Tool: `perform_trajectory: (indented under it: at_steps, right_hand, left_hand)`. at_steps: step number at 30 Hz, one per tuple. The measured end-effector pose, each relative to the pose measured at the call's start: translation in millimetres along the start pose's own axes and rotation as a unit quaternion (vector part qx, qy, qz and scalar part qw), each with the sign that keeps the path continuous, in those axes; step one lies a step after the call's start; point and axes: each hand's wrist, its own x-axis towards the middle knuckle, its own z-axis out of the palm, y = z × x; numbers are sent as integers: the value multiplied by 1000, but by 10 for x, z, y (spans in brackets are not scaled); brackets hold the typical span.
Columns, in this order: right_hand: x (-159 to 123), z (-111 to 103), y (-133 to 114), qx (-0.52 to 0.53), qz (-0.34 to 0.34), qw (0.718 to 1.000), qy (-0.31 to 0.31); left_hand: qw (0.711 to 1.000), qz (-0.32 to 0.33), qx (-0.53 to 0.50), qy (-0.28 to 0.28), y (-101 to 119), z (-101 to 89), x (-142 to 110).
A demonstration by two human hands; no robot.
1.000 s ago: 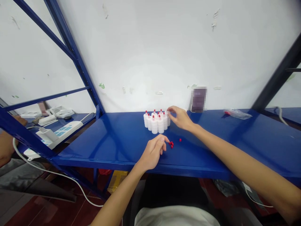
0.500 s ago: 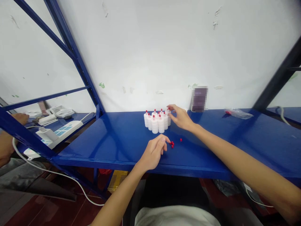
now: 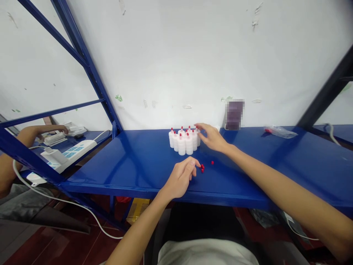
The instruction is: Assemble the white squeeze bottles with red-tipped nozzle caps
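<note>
Several white squeeze bottles with red caps stand upright in a tight cluster on the blue table. My right hand reaches in from the right, thumb and index finger around the red cap on the rightmost bottle. Those fingers partly hide that bottle. In front of the cluster, my left hand hovers low with its fingers loosely curled and the index finger stretched out. Its fingertip is at a small pile of loose red caps, partly covering them. One more red cap lies by itself just right of the pile.
A pixelated dark upright object leans on the wall behind the table. A clear plastic bag with something red lies back right. On the left are a blue frame post, a white power strip and another person's arm.
My right hand has shifted slightly at the rightmost bottle's cap. The left index finger covers a little more of the cap pile. At left, the other person's hand has reached farther forward.
</note>
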Motion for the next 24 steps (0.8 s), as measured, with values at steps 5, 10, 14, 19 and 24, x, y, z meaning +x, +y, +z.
perform_trajectory:
  at_steps: [5, 10, 14, 19, 24]
  right_hand:
    - [-47, -208, 95, -60, 73, 991, 95]
    - [-182, -292, 469, -145, 184, 968, 85]
    - [-235, -213, 613, -83, 238, 967, 47]
    - [-231, -226, 348, -73, 222, 972, 25]
    - [-219, -278, -71, -34, 196, 979, -36]
  left_hand:
    - [1000, -1, 16, 2, 30, -10, 0]
    - [1000, -11, 23, 9, 36, -30, 6]
    - [997, -37, -43, 52, -21, -14, 30]
    - [988, -67, -86, 109, -76, -21, 63]
    - [984, -19, -68, 164, -102, -94, 79]
